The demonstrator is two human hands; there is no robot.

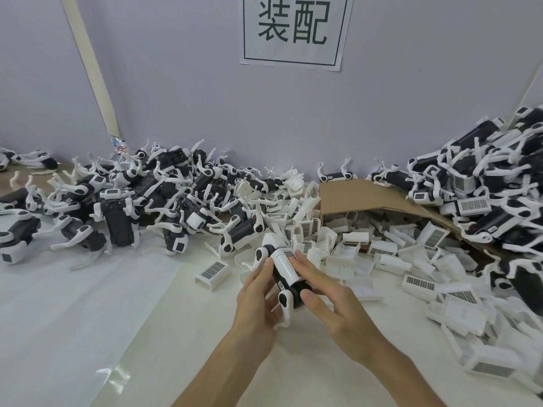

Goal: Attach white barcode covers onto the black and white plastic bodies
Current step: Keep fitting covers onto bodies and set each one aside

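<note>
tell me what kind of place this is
Probably a factory assembly bench: heaps of identical bodies on both sides, loose covers spilling from a cardboard box, and a printed sign behind.

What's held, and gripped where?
One black and white body: left hand grips its left side; right hand presses fingers on the white barcode cover, thumb at lower end.

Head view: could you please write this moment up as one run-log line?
stage: cover fitting | left hand: holds body | right hand: presses white cover onto it | loose covers: piled ahead-right
</note>
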